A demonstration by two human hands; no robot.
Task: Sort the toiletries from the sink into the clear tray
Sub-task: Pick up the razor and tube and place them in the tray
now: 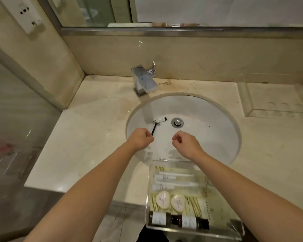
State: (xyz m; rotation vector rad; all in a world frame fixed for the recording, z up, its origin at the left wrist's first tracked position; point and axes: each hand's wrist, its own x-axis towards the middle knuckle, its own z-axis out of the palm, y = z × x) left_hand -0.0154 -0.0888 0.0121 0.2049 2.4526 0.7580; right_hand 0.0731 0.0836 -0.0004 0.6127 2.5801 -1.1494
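A razor (32, 126) with a black handle and grey head lies in the white sink (208, 137), its head touching a small white tube with a black cap (161, 120). My left hand (140, 139) pinches the lower end of the razor's handle. My right hand (184, 143) hovers over the basin with fingers curled and nothing visible in them. The clear tray (238, 226) sits on the counter's front edge below my right wrist; it holds white tubes, two round white soaps (162, 199) and two dark bottles (178, 221).
A chrome faucet (143, 81) stands behind the basin, and the drain plug (177, 122) is in the middle. A second clear holder (269, 96) sits at the back right of the beige counter. A glass panel stands at the left.
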